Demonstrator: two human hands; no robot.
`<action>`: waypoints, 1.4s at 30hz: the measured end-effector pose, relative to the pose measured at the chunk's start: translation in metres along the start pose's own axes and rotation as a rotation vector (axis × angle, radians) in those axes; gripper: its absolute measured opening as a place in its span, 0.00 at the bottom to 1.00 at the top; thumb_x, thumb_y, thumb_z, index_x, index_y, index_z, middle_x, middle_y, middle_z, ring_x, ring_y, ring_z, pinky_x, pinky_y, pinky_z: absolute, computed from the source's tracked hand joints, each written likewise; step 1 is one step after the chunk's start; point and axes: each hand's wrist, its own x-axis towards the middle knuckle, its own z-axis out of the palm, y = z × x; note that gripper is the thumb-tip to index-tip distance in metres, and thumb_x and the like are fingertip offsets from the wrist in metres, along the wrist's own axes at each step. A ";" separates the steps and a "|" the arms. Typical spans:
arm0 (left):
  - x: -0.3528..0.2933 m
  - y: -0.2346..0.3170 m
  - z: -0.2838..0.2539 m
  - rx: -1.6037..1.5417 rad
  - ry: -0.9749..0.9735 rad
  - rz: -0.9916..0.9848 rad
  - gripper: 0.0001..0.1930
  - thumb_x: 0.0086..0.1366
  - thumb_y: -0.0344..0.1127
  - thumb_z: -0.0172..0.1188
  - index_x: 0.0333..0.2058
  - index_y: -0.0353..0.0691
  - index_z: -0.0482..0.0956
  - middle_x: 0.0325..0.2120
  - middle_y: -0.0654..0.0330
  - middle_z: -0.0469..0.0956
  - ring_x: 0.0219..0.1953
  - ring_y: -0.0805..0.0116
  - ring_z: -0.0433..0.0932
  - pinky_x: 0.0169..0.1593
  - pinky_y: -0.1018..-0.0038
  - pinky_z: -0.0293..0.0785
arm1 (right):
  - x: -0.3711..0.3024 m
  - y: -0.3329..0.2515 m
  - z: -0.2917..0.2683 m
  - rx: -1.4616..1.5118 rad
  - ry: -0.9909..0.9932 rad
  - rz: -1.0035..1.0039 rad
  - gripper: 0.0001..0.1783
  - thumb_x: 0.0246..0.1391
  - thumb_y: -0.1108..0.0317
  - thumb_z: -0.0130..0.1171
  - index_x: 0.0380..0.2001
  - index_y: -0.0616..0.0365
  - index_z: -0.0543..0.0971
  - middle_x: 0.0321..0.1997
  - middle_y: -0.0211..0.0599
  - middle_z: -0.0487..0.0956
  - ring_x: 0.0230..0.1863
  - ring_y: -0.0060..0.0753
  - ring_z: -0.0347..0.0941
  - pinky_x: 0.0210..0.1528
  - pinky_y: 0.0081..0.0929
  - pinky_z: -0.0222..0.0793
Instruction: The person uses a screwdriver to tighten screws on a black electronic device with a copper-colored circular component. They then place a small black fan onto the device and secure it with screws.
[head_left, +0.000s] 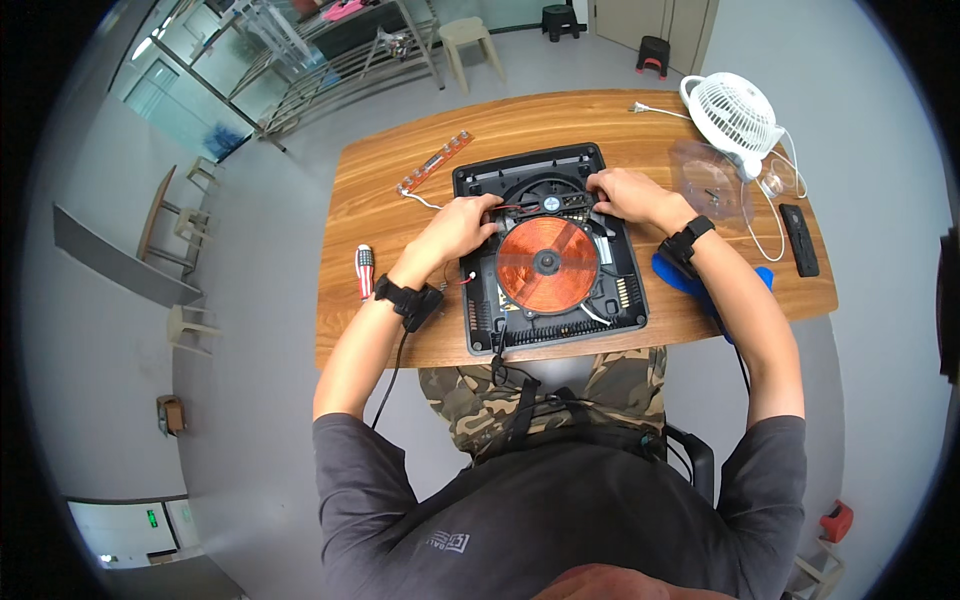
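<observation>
An opened induction cooker (641,298) lies on the wooden table in front of me, its black shell facing up. Its round copper coil (525,270) sits in the middle. Beyond the coil is a black cooling fan (551,203) with a pale hub. My left hand (464,226) is closed at the fan's left side, beside red and black wires. On the opposite side my right hand (630,194) grips near the fan's right edge, fingers bent. Some fingertips of both hands are hidden. A loose white connector (471,276) with a red wire lies at the shell's left rim.
A narrow orange circuit board (434,163) lies at the far left, a red-and-white screwdriver (365,271) nearer. To the right are a white fan (733,112), a clear tray (708,180) with screws, a black bar-shaped object (799,240) and a blue item (680,276) under my right forearm.
</observation>
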 end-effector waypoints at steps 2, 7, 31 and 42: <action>-0.016 -0.003 -0.004 -0.069 0.008 0.017 0.25 0.65 0.28 0.64 0.61 0.39 0.75 0.34 0.49 0.84 0.36 0.51 0.84 0.44 0.61 0.79 | -0.001 -0.005 -0.006 -0.016 -0.072 0.052 0.22 0.56 0.65 0.68 0.52 0.60 0.80 0.50 0.49 0.83 0.53 0.55 0.79 0.55 0.47 0.75; -0.053 0.006 -0.014 -0.182 -0.025 0.029 0.25 0.65 0.23 0.62 0.61 0.38 0.74 0.29 0.52 0.81 0.31 0.58 0.83 0.39 0.64 0.79 | -0.008 -0.009 -0.017 -0.075 -0.056 0.011 0.22 0.57 0.65 0.67 0.54 0.59 0.79 0.43 0.45 0.83 0.48 0.53 0.81 0.50 0.46 0.76; -0.058 -0.014 0.013 0.070 0.211 0.022 0.11 0.62 0.24 0.59 0.42 0.31 0.86 0.34 0.38 0.83 0.39 0.40 0.83 0.46 0.55 0.81 | 0.054 -0.099 0.018 -0.167 -0.157 -0.334 0.23 0.61 0.67 0.60 0.59 0.58 0.80 0.57 0.43 0.78 0.57 0.50 0.76 0.59 0.41 0.73; -0.063 0.010 0.022 0.133 0.057 -0.081 0.10 0.60 0.29 0.64 0.39 0.31 0.86 0.28 0.39 0.83 0.34 0.42 0.85 0.41 0.56 0.81 | 0.051 -0.111 0.021 -0.158 -0.145 -0.295 0.23 0.59 0.72 0.54 0.58 0.58 0.81 0.58 0.41 0.75 0.62 0.47 0.72 0.64 0.40 0.71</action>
